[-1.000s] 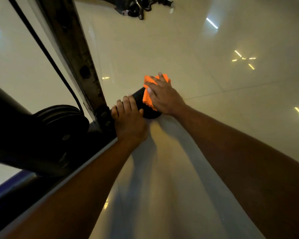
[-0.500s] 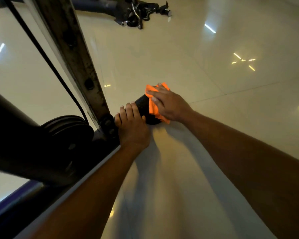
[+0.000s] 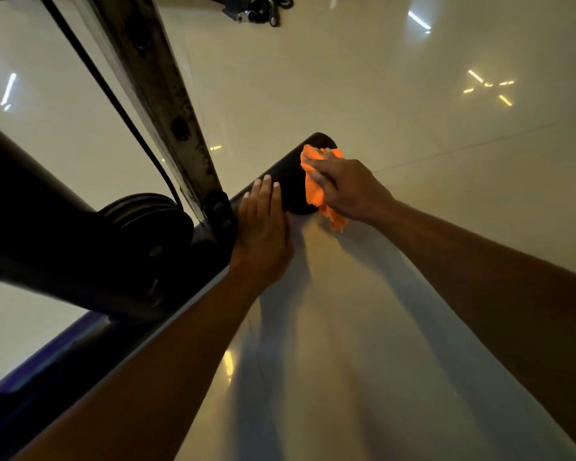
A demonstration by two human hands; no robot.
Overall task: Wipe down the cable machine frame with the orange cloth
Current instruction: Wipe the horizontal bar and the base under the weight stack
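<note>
The cable machine's base bar runs across the glossy floor and ends in a black rubber cap. My right hand presses the orange cloth onto the end of that bar, fingers laid flat over the cloth, whose lower edge hangs off the bar's side. My left hand rests on the same bar just behind, fingers straight, next to the joint where the worn upright post meets the base.
A black pulley wheel and a thick dark tube sit left of the post, with a black cable running up beside it. Dark metal attachments lie on the floor far ahead. Cream floor tiles stretch to the right.
My right hand has slid the cloth farther out along the bar toward its end cap. My left hand has stayed on the bar near the post.
</note>
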